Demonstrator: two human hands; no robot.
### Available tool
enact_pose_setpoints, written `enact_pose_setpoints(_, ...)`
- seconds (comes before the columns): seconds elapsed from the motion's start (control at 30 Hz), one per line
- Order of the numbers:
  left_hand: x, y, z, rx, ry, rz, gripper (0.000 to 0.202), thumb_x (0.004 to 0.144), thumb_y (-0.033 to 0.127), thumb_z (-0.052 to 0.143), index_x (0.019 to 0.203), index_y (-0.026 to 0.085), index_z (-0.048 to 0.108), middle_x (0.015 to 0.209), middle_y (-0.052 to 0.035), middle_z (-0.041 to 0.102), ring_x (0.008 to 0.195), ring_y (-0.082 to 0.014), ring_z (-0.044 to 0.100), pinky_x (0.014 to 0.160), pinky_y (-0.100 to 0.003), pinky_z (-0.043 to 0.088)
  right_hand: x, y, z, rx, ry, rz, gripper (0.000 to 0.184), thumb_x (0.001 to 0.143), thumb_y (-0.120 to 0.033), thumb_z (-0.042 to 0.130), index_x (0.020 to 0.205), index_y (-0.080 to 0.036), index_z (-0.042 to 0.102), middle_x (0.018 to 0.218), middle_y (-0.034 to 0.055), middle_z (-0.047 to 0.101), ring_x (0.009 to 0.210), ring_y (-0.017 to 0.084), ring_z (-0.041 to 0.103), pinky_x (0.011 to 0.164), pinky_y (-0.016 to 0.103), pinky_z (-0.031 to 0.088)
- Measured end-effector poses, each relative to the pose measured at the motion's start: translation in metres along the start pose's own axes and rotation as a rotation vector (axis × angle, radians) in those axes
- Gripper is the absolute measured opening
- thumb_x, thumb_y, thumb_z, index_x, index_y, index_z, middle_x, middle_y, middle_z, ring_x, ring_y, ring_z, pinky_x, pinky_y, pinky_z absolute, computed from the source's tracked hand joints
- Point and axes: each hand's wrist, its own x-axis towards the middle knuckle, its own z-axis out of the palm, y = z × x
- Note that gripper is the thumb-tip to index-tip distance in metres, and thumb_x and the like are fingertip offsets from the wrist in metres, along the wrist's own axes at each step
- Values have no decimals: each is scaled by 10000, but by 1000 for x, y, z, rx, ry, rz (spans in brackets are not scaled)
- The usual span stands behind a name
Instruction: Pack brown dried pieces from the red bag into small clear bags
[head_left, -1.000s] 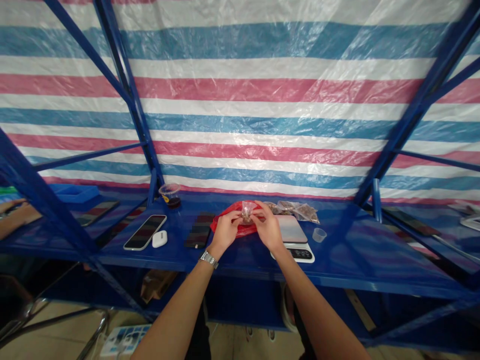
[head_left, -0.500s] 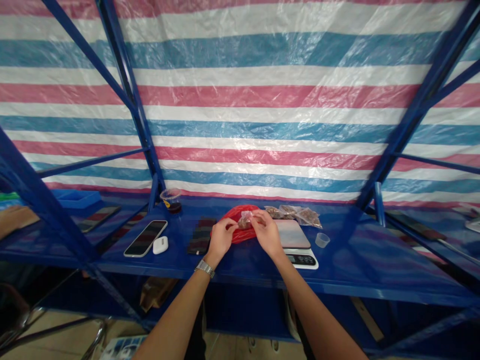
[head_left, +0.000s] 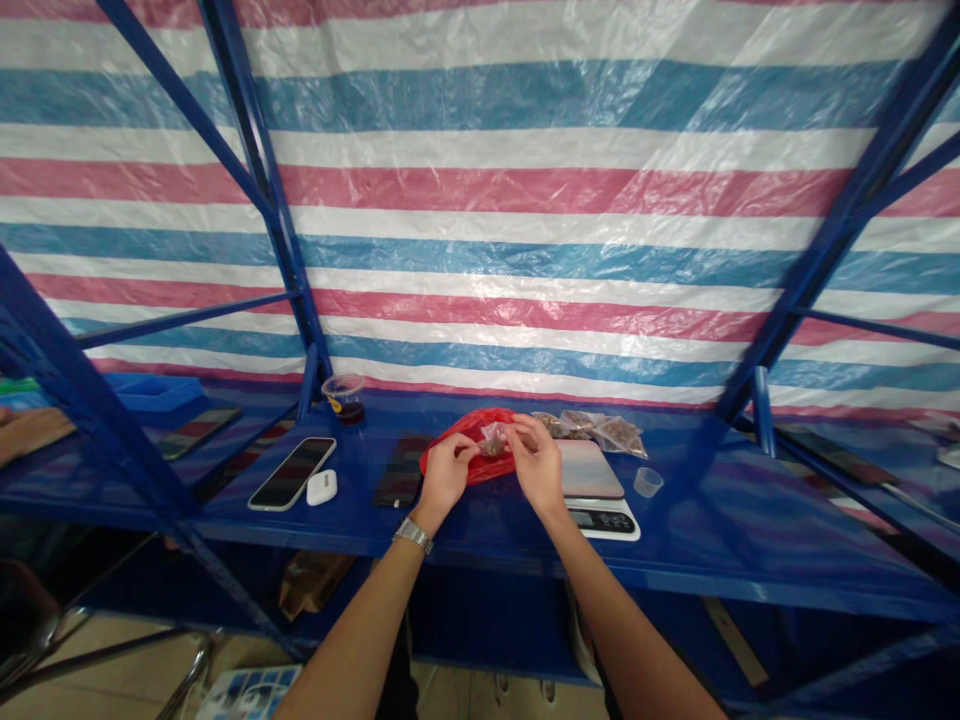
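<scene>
A small clear plastic bag (head_left: 493, 440) with brownish contents is pinched between my two hands, above a spread red plastic bag (head_left: 480, 473). My left hand (head_left: 448, 470), with a metal watch on its wrist, has thumb and fingers closed on the small bag's left side. On the other side my right hand (head_left: 536, 465) grips its right edge. Just right of that hand lies a white kitchen scale (head_left: 589, 470) with a dark display. Behind the scale rest several filled clear bags (head_left: 619, 434), and a little clear cup (head_left: 647, 482) stands to its right.
Left on the blue table (head_left: 712, 530) are a phone (head_left: 292, 473), a white earbud case (head_left: 322, 487), a dark flat object (head_left: 401, 472) and a plastic cup of dark liquid (head_left: 346, 400). Blue posts frame both sides. Another person's hand (head_left: 34, 432) shows at far left.
Both hands keep hold of the small clear bag, with only slight finger shifts. The view has moved a little.
</scene>
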Motion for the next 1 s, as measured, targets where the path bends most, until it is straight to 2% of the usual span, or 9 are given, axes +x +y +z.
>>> enact_pose_setpoints(0.1,4,-4,-2,-29,47,-28,127,876,180,622,816,188,734,841,-29,785,800,-180,719,788,-284,534,0,6,-4,-105,-77,15,404,897,-440,650,1227,-207,636,1087,107,748,942,231,735,845,379,608)
enact_pose_setpoints(0.2,6,-6,-2,-57,34,-34,120,865,173,625,826,185,738,841,-35,789,796,-184,729,777,-283,548,-2,11,-7,-285,-203,-10,240,919,-363,612,1075,-218,724,1040,90,777,934,241,747,878,393,601)
enact_pose_setpoints(0.27,5,-6,1,-68,17,-33,121,860,159,629,824,189,741,848,-36,793,799,-185,733,784,-285,552,-4,12,-10,-391,-229,-43,201,928,-303,593,1019,-227,755,1037,81,788,948,251,752,910,403,588)
enact_pose_setpoints(0.47,5,-3,1,-103,-54,-5,119,856,163,643,831,201,753,880,-27,799,832,-188,738,827,-290,551,-7,11,-11,-553,-268,-82,321,952,-204,522,1168,-266,751,1096,78,787,993,285,752,928,431,570)
enact_pose_setpoints(0.57,7,0,-1,-121,-81,11,130,853,156,629,815,194,747,841,-16,790,801,-177,727,797,-271,549,-8,11,-8,-552,-183,-80,327,961,-218,506,1187,-263,739,1070,83,788,954,275,756,910,413,576)
enact_pose_setpoints(0.67,8,0,0,-118,-36,0,152,859,148,591,821,189,732,845,-19,782,813,-178,717,804,-276,545,-7,11,-6,-489,-106,-84,281,958,-245,504,1106,-241,743,1056,88,784,935,264,751,915,410,576)
enact_pose_setpoints(0.8,6,-4,10,-120,9,-26,140,863,191,592,827,186,727,848,-29,778,786,-178,714,765,-271,550,-6,11,-3,-468,-112,-61,255,926,-211,498,1024,-232,732,955,83,781,882,265,751,868,411,585)
enact_pose_setpoints(0.9,6,-9,16,-120,66,-64,188,895,231,553,854,178,729,797,-36,764,696,-169,697,686,-266,547,-4,12,0,-391,-105,-70,264,918,-206,493,1049,-227,722,998,90,779,925,255,750,891,405,587)
enact_pose_setpoints(1.0,7,-11,18,-117,90,-73,187,891,252,573,839,186,740,805,-37,775,726,-174,713,716,-271,557,-3,13,4,-344,-94,-84,283,908,-192,485,1077,-216,712,1037,101,774,955,254,747,916,415,584)
